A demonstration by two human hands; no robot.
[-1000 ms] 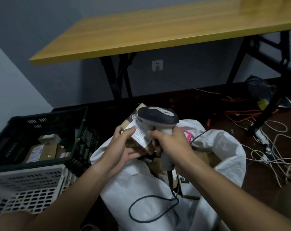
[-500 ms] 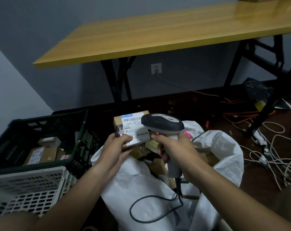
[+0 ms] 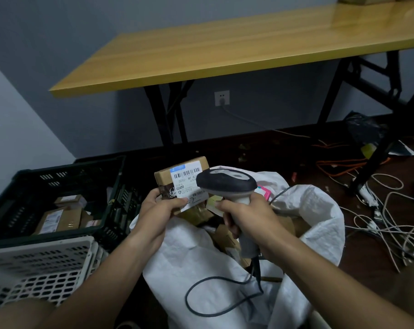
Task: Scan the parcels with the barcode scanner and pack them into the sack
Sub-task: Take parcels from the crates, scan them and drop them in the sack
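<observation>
Gripped at its lower edge by the left hand point(image 3: 157, 211), thumb across the label, the cardboard parcel point(image 3: 177, 180) now stands with its barcode label up and facing the camera, where a second ago it was tilted away. The right hand point(image 3: 250, 216) wraps the handle of the barcode scanner point(image 3: 226, 184), whose head overlaps the label's right side. Both hang just above the open white sack point(image 3: 319, 210); the scan looks imminent. Left of the sack, a black crate point(image 3: 66, 172) holds more parcels.
</observation>
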